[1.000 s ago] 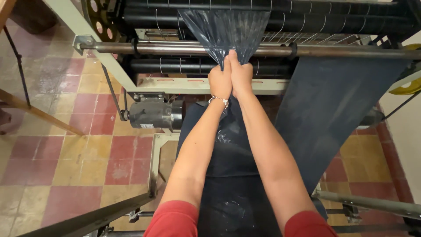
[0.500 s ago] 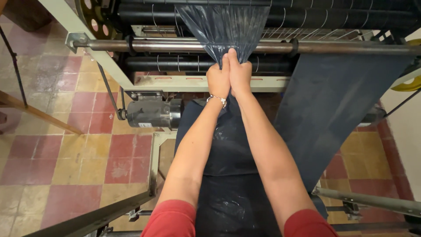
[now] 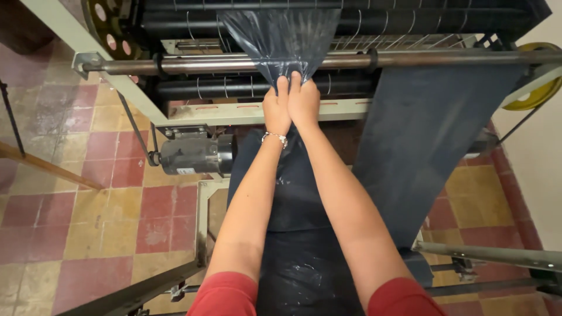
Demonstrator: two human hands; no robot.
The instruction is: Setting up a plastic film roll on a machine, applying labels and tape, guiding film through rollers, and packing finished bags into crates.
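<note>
A thin dark plastic film (image 3: 281,38) hangs from the machine's upper rollers and is bunched to a narrow neck over a steel bar (image 3: 193,63). My left hand (image 3: 276,108), with a bracelet at the wrist, and my right hand (image 3: 304,102) are pressed side by side, both gripping the gathered film just below the bar. More dark film (image 3: 293,199) hangs down under my arms. A second wide dark sheet (image 3: 427,140) runs down from the bar on the right, apart from my hands.
A black electric motor (image 3: 196,155) sits on the machine frame to the left of my arms. A yellow wheel (image 3: 535,93) is at the right edge. Metal frame bars (image 3: 492,254) cross low right and low left. The floor has red and yellow tiles (image 3: 88,205).
Both hands stay clamped on the gathered film at the same place under the bar. The view has shifted very slightly; nothing else moved.
</note>
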